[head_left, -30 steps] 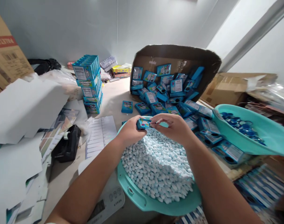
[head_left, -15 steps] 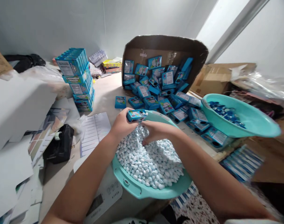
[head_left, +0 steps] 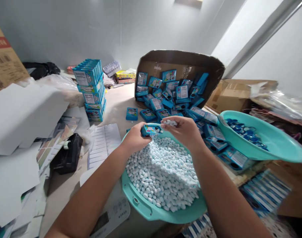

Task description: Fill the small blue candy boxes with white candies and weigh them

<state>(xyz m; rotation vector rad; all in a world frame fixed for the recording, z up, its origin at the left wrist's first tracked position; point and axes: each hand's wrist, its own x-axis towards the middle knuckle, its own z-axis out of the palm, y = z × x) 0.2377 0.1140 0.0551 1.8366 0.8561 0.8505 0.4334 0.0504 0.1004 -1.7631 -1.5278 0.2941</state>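
Observation:
My left hand point(head_left: 134, 138) is closed round a small blue candy box point(head_left: 150, 129), held over the far rim of a teal basin point(head_left: 151, 208) heaped with white candies point(head_left: 163, 172). My right hand point(head_left: 184, 132) is beside the box, fingers pinched on a few white candies point(head_left: 169, 122) at the box's open end. Both hands hover just above the candy heap.
A tipped cardboard carton point(head_left: 180, 62) spills many blue boxes point(head_left: 170, 96) behind the basin. A stack of blue boxes point(head_left: 90, 89) stands at left. A second teal basin point(head_left: 265, 138) with blue caps sits at right. A scale point(head_left: 111, 211), label sheets point(head_left: 102, 145) and white cardboard point(head_left: 22, 112) lie left.
My right hand dipped into the candy heap half a second ago and has risen back to the box with candies in its fingers. The left hand kept hold of the box.

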